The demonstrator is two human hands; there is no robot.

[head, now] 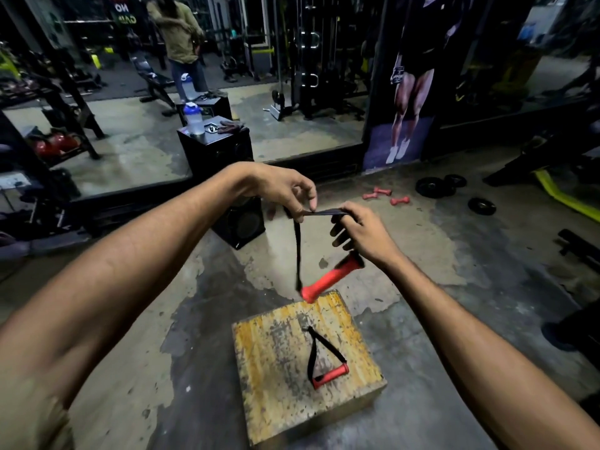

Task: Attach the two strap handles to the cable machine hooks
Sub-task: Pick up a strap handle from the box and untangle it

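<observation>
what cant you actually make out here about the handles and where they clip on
- Held strap handle, head view: its top loop is covered by the left hand and right hand, so any ring there is hidden.
- Second strap handle on the wooden box: its top end is too small to read.
- Cable machine hooks: too dark and distant to pick out.

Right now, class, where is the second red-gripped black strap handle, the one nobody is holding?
In the head view, the second red-gripped black strap handle lies flat on the worn yellow wooden box, low and centre-right, below both hands.
</observation>
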